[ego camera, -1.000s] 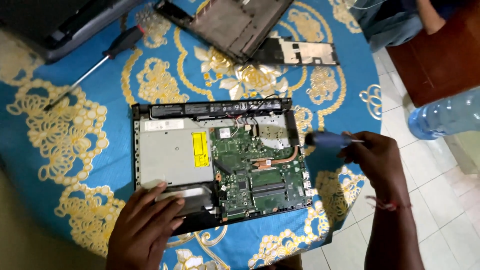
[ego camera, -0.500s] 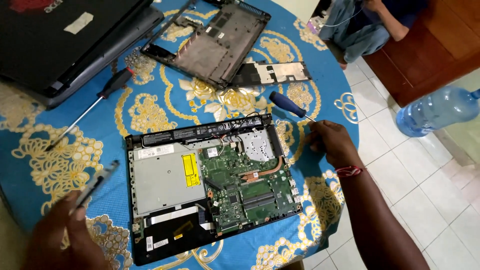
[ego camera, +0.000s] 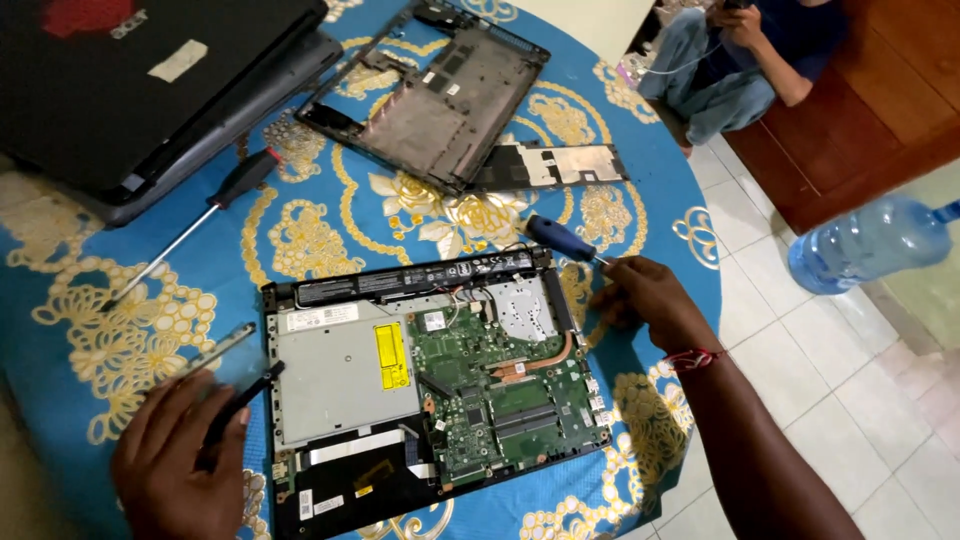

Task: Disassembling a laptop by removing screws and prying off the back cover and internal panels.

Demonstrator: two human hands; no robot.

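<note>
An opened laptop base (ego camera: 430,380) lies on the blue and gold tablecloth, its green board, silver drive and long black battery showing. My right hand (ego camera: 645,298) rests on the cloth just right of the base, fingertips on the shaft of a blue-handled screwdriver (ego camera: 560,238) that lies on the table. My left hand (ego camera: 185,460) is at the lower left, holding a thin dark bracket strip (ego camera: 240,395) beside the base's left edge.
A black-handled long screwdriver (ego camera: 190,230) lies at left. A removed bottom cover (ego camera: 430,95) and a narrow panel (ego camera: 555,165) lie behind. Closed laptops (ego camera: 150,90) are stacked top left. A seated person (ego camera: 740,60) and a water bottle (ego camera: 870,240) are off the table at right.
My left hand left the laptop's lower corner and moved out left with a thin strip. My right hand lowered the blue screwdriver onto the cloth. The view shifted down and left.
</note>
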